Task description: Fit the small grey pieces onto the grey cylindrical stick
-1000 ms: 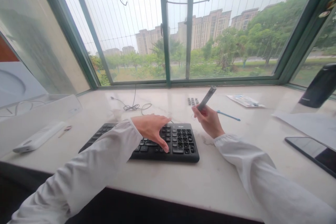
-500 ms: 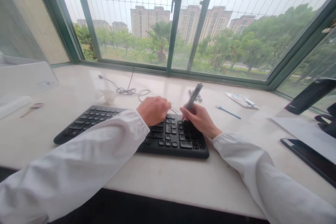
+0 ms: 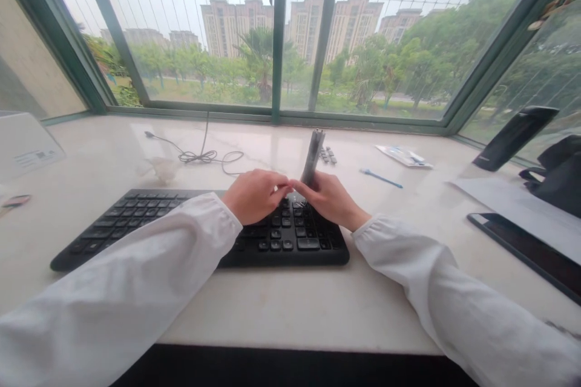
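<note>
Held between the thumb and fingers of the right hand (image 3: 334, 199), a grey tool (image 3: 313, 154) was kept nearly upright, its top tilted slightly to the right, just right of the frame's centre. Thin, bright prongs (image 3: 300, 203) were seen below the grip, over the upper part of the number keys; whether any key was touched by them could not be told. By the left hand (image 3: 256, 198), at the centre, the fingertips and thumb were drawn narrowly together and brought up to the right thumb; whether anything was pinched there could not be made out. Both hands were placed over the black keyboard (image 3: 284, 236), which was laid directly beneath the grip, from the lower left to just right of centre, and was partly covered by the left sleeve (image 3: 181, 266). Beyond the tool, small loose keycaps (image 3: 328, 156) were grouped on the white surface (image 3: 281, 302), with a blue stick (image 3: 382, 178) and a flat packet (image 3: 403, 156) set farther right. A coiled cable (image 3: 200, 157) was left above the keyboard, left of centre, and a phone (image 3: 529, 251) was laid at the lower right, beside white paper (image 3: 508, 199).
</note>
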`<state>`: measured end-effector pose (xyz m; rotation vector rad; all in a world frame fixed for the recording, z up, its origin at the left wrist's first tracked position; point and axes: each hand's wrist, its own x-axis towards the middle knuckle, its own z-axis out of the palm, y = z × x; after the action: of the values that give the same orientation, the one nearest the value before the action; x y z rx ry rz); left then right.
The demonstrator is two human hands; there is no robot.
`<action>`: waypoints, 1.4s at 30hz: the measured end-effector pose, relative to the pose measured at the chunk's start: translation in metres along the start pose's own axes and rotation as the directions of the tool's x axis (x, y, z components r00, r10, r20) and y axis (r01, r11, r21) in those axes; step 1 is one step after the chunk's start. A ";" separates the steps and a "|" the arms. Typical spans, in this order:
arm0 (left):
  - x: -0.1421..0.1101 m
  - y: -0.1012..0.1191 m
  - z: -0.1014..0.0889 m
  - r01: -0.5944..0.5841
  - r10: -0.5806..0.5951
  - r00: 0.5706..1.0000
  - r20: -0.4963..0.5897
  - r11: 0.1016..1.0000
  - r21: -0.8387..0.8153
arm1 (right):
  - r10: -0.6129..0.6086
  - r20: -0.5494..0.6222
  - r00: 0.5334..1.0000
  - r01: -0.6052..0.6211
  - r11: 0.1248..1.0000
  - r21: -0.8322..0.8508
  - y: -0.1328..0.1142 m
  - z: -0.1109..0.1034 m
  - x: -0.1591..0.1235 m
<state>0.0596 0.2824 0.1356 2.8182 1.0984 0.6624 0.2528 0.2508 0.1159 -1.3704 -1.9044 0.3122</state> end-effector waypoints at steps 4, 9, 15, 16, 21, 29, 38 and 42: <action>0.001 0.002 0.007 0.006 0.004 0.999 0.049 0.978 -0.208 | 0.000 0.043 0.999 0.000 1.000 0.023 -0.002 0.000 0.001; 0.000 0.008 0.008 0.059 -0.050 0.998 0.041 0.963 -0.262 | -0.040 0.084 0.996 0.038 0.999 0.015 0.001 -0.001 0.003; 0.001 0.008 0.003 0.108 -0.089 0.992 0.090 0.964 -0.242 | -0.067 0.117 0.991 0.062 0.997 0.041 0.002 -0.006 0.003; 0.002 0.007 0.002 0.118 -0.093 0.989 0.112 0.964 -0.239 | -0.072 0.130 0.989 0.067 0.997 0.046 0.002 -0.006 0.003; 0.003 0.002 -0.004 0.119 -0.082 0.984 0.160 0.963 -0.242 | -0.123 0.165 0.979 0.116 0.992 0.054 0.001 -0.008 0.004; 0.003 0.006 0.003 0.090 -0.079 0.994 0.079 0.985 -0.149 | -0.143 0.190 0.971 0.139 0.990 0.038 0.003 -0.007 0.004; 0.002 0.004 0.005 0.061 -0.057 0.998 0.034 0.990 -0.131 | -0.134 0.187 0.973 0.134 0.991 0.017 0.003 -0.004 0.004; 0.002 0.003 0.007 0.063 -0.057 0.997 0.045 0.988 -0.144 | -0.132 0.177 0.975 0.117 0.989 0.091 0.004 -0.005 0.004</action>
<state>0.0654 0.2817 0.1307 2.6536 1.0763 0.6486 0.2583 0.2545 0.1189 -1.1976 -2.0947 0.4603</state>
